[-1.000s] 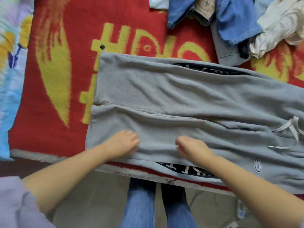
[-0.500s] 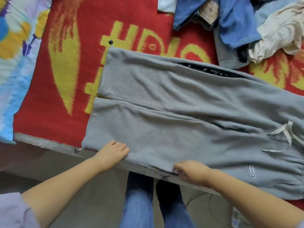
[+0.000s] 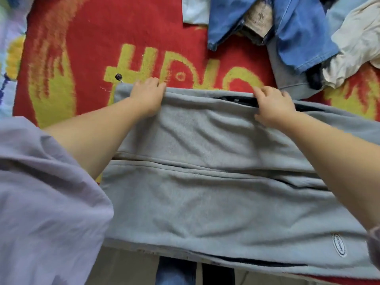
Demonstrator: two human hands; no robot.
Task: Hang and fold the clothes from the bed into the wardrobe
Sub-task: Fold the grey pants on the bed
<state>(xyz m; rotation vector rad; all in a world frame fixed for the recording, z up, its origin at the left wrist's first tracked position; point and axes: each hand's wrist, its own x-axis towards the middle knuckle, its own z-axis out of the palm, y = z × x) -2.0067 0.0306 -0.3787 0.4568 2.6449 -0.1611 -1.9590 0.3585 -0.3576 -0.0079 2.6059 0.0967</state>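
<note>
Both hands up at the far edge now, no longer down at the near hem as half a second back. Left hand [image 3: 148, 95] gripping the top edge of the grey sweatpants [image 3: 205, 198] near the leg end, fingers curled over the fold. Right hand [image 3: 273, 104] clamped on the same edge further right, fingers hooked round the cloth beside a dark printed strip. Camera leaning in closer too, lilac sleeve [image 3: 47, 202] filling the lower left of the frame.

Underneath, a red blanket [image 3: 86, 29] with yellow lettering and flame shapes, spread over the bed. Small dark button-like thing [image 3: 118, 76] lying on the yellow, just left of the left hand. At far left, a strip of pale blue patterned bedding [image 3: 8, 58]. Upper right, a heap of clothes: blue denim [image 3: 300, 31], a cream garment [image 3: 357, 42], something grey beneath. At bottom centre, jeans-clad legs [image 3: 174, 272] against the bed edge.

Sweatpants stretched flat across the middle of the frame, legs side by side with a seam line between, soft creases running lengthways, an oval logo patch [image 3: 339, 245] at lower right, near hem overhanging the bed edge.
</note>
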